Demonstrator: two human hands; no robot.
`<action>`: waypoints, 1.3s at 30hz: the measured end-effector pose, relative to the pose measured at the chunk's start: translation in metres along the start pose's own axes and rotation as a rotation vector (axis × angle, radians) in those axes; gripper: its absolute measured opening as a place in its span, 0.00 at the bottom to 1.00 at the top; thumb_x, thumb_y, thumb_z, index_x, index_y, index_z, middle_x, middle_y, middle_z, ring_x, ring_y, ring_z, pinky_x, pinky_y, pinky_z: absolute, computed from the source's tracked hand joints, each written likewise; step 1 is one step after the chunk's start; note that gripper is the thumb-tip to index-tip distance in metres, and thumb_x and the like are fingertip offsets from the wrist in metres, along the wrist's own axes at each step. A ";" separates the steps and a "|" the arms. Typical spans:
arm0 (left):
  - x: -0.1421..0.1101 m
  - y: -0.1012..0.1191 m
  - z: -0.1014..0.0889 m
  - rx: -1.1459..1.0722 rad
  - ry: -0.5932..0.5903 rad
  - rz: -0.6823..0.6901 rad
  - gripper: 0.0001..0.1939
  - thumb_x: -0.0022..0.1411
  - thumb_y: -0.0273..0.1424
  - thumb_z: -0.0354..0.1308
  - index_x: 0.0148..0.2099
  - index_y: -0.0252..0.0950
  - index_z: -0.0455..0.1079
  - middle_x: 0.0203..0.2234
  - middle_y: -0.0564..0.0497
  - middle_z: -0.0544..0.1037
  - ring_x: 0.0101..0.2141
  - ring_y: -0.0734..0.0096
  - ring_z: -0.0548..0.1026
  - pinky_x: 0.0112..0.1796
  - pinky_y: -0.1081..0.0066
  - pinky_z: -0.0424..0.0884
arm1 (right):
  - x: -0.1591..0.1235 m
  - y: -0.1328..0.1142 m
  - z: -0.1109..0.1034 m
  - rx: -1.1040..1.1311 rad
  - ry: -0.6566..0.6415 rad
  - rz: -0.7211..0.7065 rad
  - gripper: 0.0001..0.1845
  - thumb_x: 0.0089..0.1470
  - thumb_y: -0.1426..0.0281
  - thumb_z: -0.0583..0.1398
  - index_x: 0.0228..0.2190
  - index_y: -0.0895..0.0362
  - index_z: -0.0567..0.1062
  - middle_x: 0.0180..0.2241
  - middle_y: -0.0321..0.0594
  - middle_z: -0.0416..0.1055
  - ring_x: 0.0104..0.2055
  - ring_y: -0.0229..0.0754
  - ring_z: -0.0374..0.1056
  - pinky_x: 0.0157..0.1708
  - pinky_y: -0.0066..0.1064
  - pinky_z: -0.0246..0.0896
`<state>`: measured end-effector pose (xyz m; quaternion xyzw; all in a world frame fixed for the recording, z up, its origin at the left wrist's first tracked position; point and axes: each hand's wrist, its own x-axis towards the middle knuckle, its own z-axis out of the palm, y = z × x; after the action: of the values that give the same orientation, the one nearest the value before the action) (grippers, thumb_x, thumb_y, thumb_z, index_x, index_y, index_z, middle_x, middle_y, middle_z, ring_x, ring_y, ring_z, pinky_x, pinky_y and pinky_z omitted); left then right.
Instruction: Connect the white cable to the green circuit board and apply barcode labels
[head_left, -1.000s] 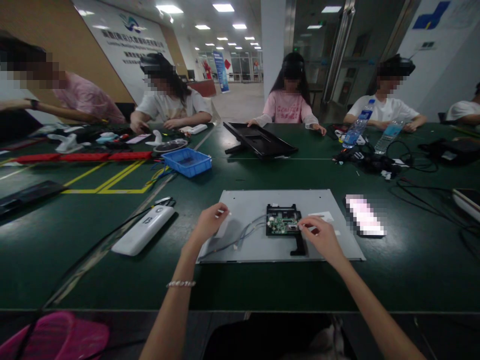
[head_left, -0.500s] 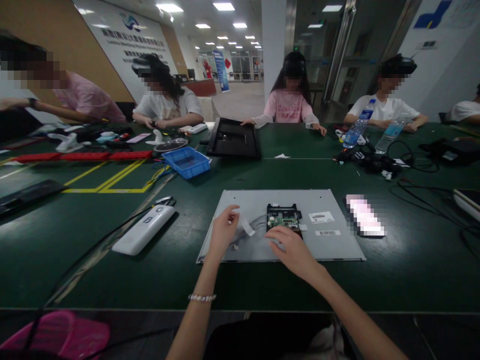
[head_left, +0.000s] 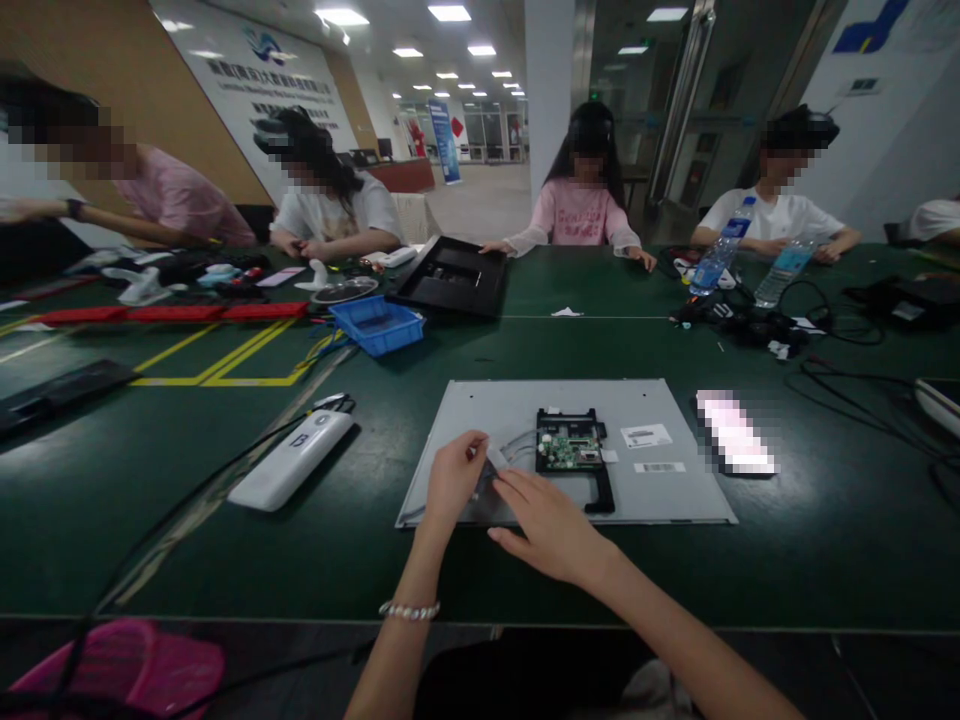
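A flat grey metal panel (head_left: 502, 405) lies on the green table in front of me. On its middle sits a black bracket (head_left: 604, 490) holding a green circuit board (head_left: 566, 453), with thin grey cables (head_left: 519, 446) running out to the left. My left hand (head_left: 452, 478) pinches a small strip of white tape (head_left: 496, 457) over these cables. Close beside it, my right hand (head_left: 553, 522) reaches in with fingers stretched and thumb apart, its fingertips at the tape and cables. Whether those fingertips touch the tape I cannot tell. Part of the cables is hidden behind my hands.
Left of the panel lies a white power bank (head_left: 296, 455) with a black cable; a phone (head_left: 735, 430) lies to the right. Farther back are a blue tray (head_left: 382, 328), a black plastic cover (head_left: 454, 280) under a co-worker's hand, and water bottles (head_left: 721, 248).
My right hand has moved left from the circuit board to the cables. My left hand has come right and lower with the white tape. The co-worker's black cover has shifted left and now lies lower.
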<state>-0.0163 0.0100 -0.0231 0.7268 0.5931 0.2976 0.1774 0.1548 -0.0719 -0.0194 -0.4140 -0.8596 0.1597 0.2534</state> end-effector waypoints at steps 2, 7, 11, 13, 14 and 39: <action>0.000 -0.001 0.000 0.018 -0.002 0.001 0.12 0.60 0.35 0.47 0.37 0.38 0.70 0.29 0.52 0.77 0.29 0.70 0.74 0.34 0.73 0.67 | -0.001 0.001 0.001 0.003 -0.004 -0.006 0.30 0.57 0.59 0.53 0.56 0.63 0.61 0.57 0.53 0.59 0.60 0.49 0.54 0.59 0.43 0.50; 0.001 -0.003 0.000 0.125 0.018 0.013 0.11 0.61 0.34 0.48 0.39 0.37 0.71 0.30 0.51 0.76 0.29 0.68 0.73 0.37 0.70 0.67 | -0.004 0.003 0.005 -0.005 -0.043 -0.021 0.31 0.56 0.58 0.53 0.56 0.64 0.61 0.58 0.53 0.58 0.61 0.50 0.53 0.59 0.42 0.49; -0.005 0.013 -0.003 0.249 0.185 0.134 0.15 0.60 0.28 0.49 0.49 0.36 0.67 0.42 0.45 0.72 0.40 0.64 0.72 0.44 0.66 0.66 | -0.004 0.003 0.007 0.001 -0.052 -0.026 0.32 0.56 0.58 0.54 0.56 0.64 0.60 0.59 0.54 0.57 0.61 0.49 0.52 0.59 0.42 0.48; -0.012 0.024 -0.005 0.307 0.195 0.216 0.14 0.61 0.27 0.48 0.48 0.36 0.67 0.43 0.45 0.70 0.44 0.63 0.70 0.46 0.66 0.64 | -0.004 0.002 0.007 0.014 -0.048 -0.020 0.31 0.56 0.59 0.55 0.55 0.64 0.61 0.58 0.54 0.58 0.61 0.49 0.53 0.59 0.43 0.48; -0.016 0.029 -0.005 0.327 0.154 0.244 0.13 0.62 0.26 0.47 0.46 0.37 0.68 0.41 0.45 0.70 0.43 0.63 0.69 0.46 0.66 0.64 | -0.003 0.002 0.006 0.022 -0.047 -0.016 0.30 0.55 0.59 0.55 0.55 0.64 0.61 0.58 0.54 0.58 0.60 0.49 0.53 0.59 0.43 0.48; -0.038 0.025 0.015 0.479 -0.039 0.111 0.15 0.65 0.29 0.44 0.52 0.35 0.64 0.42 0.43 0.77 0.42 0.63 0.75 0.53 0.62 0.59 | -0.013 -0.012 0.014 0.011 -0.089 -0.011 0.49 0.46 0.56 0.61 0.61 0.69 0.48 0.63 0.61 0.41 0.65 0.56 0.38 0.62 0.47 0.40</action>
<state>0.0072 -0.0314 -0.0276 0.7851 0.6025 0.1435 -0.0051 0.1460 -0.0903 -0.0284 -0.4003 -0.8713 0.1814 0.2183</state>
